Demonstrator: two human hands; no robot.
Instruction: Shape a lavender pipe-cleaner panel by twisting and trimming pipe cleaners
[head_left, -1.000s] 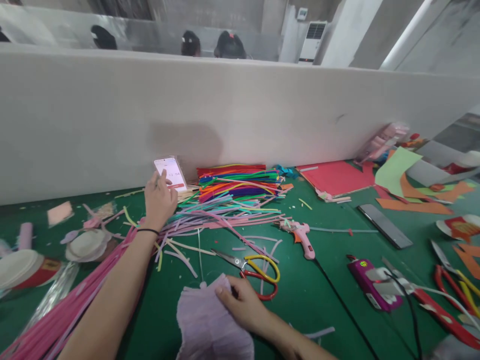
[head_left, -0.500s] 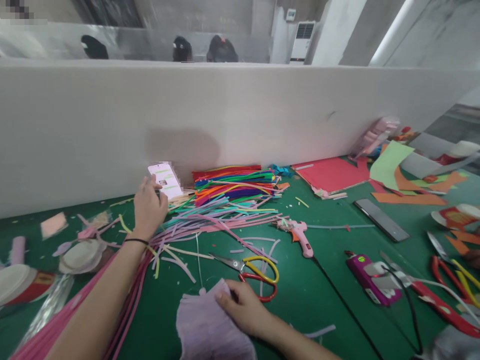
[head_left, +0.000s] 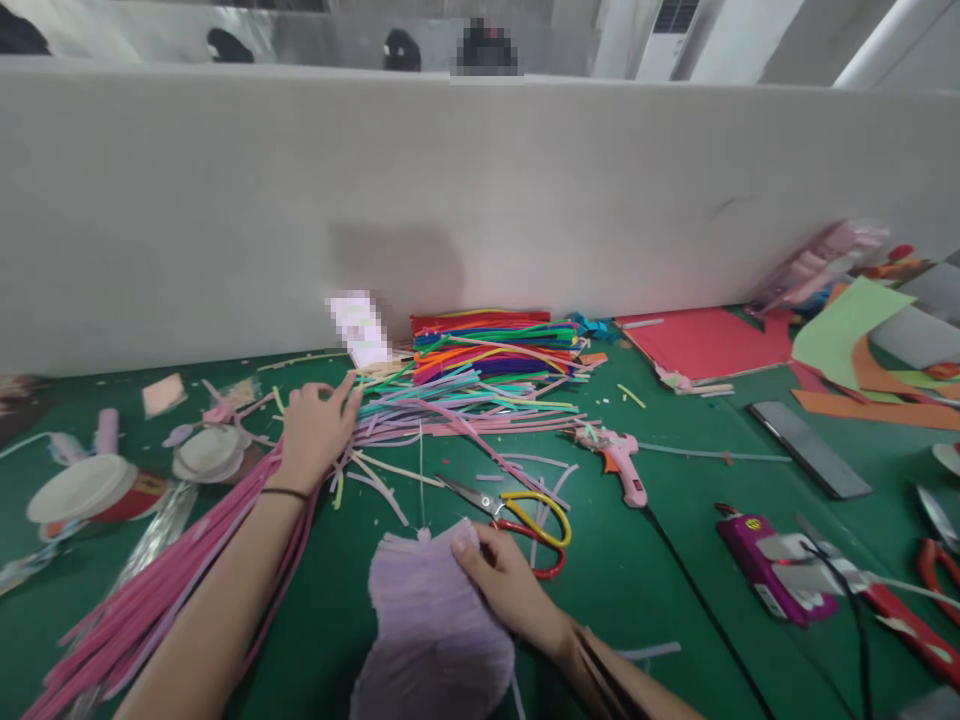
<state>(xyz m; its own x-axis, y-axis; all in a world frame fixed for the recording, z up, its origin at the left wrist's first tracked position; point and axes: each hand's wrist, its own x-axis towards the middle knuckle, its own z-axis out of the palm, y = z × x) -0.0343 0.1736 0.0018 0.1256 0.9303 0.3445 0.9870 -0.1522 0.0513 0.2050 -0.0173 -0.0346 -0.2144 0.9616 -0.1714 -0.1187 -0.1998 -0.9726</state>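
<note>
1. Green tabletop (head_left: 615,580) meets a pale partition (head_left: 525,200) in our head view.
2. Our right hand (head_left: 514,580) pinches the upper edge of a pleated purple piece (head_left: 431,630), low in the middle.
3. Our left hand (head_left: 315,430) has its fingers bent and apart beside colourful strips (head_left: 495,360), near a phone (head_left: 364,335) (its screen is blurred); we cannot tell whether it touches the strips.
4. Scissors (head_left: 491,507) lie just beyond our right hand, near a pink glue gun (head_left: 622,465).

Ribbed lilac panel (head_left: 435,620), wavy-edged
</note>
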